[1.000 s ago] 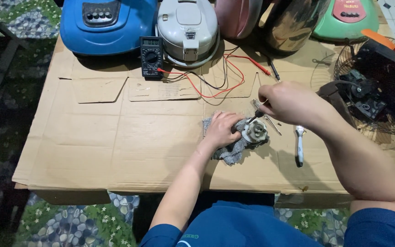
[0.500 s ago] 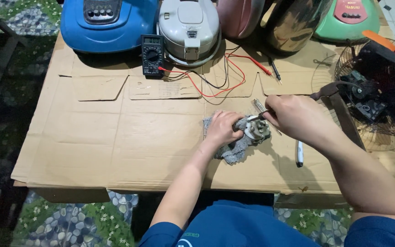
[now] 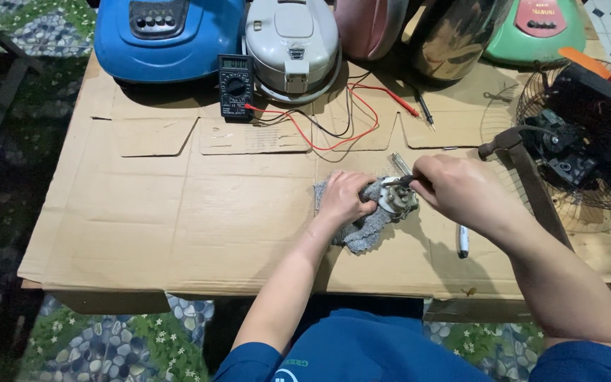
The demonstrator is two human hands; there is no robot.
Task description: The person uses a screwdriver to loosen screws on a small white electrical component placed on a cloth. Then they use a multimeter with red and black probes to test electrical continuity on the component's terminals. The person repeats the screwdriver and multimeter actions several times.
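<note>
Small round grey metal part [image 3: 397,200] sits on a grey rag [image 3: 362,225] at centre of the cardboard-covered counter [image 3: 178,233], left hand [image 3: 344,198] closed over rag and part. Right hand [image 3: 461,191] has come back from the right since a second ago; its grip now pinches a thin metal tool [image 3: 399,181] onto the part, so work on it resumes. White marker pen [image 3: 463,241] lies just beside.
</note>
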